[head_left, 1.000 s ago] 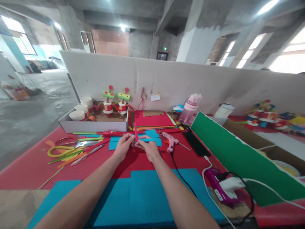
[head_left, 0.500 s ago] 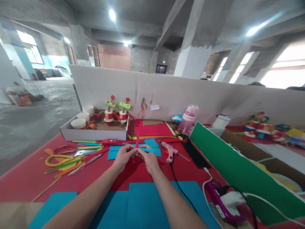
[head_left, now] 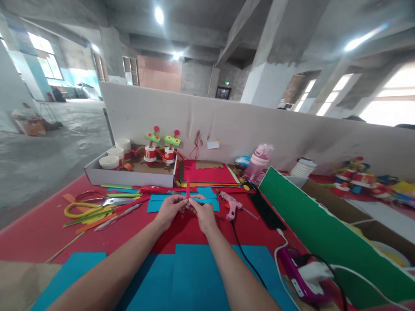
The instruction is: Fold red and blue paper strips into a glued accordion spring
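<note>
Between my two hands stands a narrow red paper strip [head_left: 188,188], its upper end pointing away from me. My left hand [head_left: 171,211] pinches its lower end from one side. From the other side my right hand [head_left: 202,212] pinches the same spot, fingertips touching the left ones. The part of the strip between the fingers is hidden. Under and behind the hands lie blue paper pieces [head_left: 156,206]. Just right of my right hand rests a pink glue gun [head_left: 232,204] with its black cord running toward me.
Scissors with yellow handles [head_left: 76,211], paper strips and a pen [head_left: 118,217] lie to the left. A shallow box [head_left: 129,176] behind holds cups and paper-cup figures. A phone [head_left: 266,211], purple power strip [head_left: 296,276] and green-sided box [head_left: 317,229] stand right. Blue sheets [head_left: 194,276] lie in front.
The view has shifted slightly. Both hands stay together on the red strip, which now stands a little straighter between the fingertips. Nothing else on the table has visibly moved.
</note>
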Motion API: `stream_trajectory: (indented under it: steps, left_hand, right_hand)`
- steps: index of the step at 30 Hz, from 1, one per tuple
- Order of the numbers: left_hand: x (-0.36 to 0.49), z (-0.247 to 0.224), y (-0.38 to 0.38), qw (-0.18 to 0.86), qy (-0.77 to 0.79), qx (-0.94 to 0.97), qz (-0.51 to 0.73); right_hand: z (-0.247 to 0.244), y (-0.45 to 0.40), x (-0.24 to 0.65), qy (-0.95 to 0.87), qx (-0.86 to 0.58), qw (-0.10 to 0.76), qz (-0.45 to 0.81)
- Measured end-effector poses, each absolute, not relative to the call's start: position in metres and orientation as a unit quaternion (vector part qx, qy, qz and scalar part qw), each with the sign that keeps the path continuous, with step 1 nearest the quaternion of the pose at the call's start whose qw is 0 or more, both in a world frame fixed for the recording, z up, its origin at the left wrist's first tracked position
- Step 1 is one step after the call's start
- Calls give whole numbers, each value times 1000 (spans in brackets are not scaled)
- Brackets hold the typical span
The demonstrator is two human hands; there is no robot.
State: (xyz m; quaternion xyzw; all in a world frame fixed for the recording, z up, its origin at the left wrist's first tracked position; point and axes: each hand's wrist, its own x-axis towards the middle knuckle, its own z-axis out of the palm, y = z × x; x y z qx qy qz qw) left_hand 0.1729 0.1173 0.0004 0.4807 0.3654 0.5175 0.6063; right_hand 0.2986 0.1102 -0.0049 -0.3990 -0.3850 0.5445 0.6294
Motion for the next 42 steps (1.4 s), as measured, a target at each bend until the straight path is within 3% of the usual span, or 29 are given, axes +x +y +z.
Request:
stream_trajectory:
  steps: [9,22,42]
  left_hand:
    - [169,8,118,660,362,390,531]
    - [171,8,116,665,351,405,520]
    - [171,-3,116,601,375,445,548]
  right_hand:
    - [5,107,303,-389,-337,591,621]
    - [-2,109,302,-331,-315,589,667]
    - [-11,114,299,-391,-395,612,563]
